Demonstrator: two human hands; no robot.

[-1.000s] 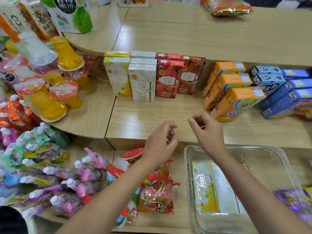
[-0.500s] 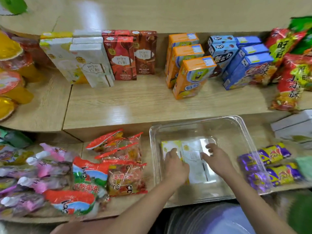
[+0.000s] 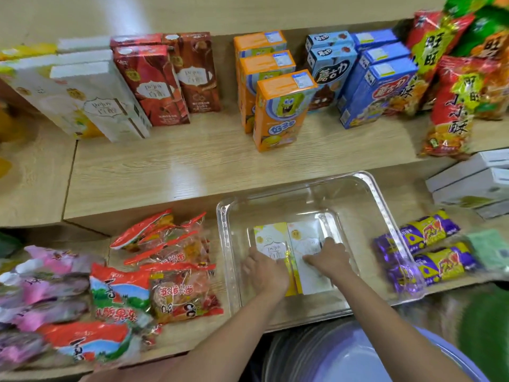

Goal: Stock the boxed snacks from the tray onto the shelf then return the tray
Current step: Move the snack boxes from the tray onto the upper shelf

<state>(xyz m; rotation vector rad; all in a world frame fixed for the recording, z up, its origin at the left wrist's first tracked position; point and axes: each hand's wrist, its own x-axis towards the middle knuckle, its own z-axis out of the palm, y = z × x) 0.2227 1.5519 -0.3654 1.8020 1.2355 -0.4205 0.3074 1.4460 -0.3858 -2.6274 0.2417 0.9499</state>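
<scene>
A clear plastic tray (image 3: 366,199) sits on the lower wooden shelf, right of centre. Two flat boxes lie side by side inside it: a yellow-and-white box (image 3: 268,241) and a white box (image 3: 305,235). My left hand (image 3: 265,270) rests on the yellow-and-white box, fingers curled at its left edge. My right hand (image 3: 329,256) presses on the white box, fingers bent over it. On the upper shelf (image 3: 176,172) stand matching white boxes (image 3: 104,103), then red boxes (image 3: 150,84) and a brown box (image 3: 198,73).
Orange boxes (image 3: 278,111) and blue boxes (image 3: 377,89) stand further right on the upper shelf, with red snack bags (image 3: 451,106) beyond. Jelly bags (image 3: 170,260) lie left of the tray, purple-yellow packets (image 3: 429,249) right of it. White cartons (image 3: 471,183) sit at far right.
Both hands dropped from above the upper shelf into the tray and now sit on the two boxes. The camera view swung down and to the right.
</scene>
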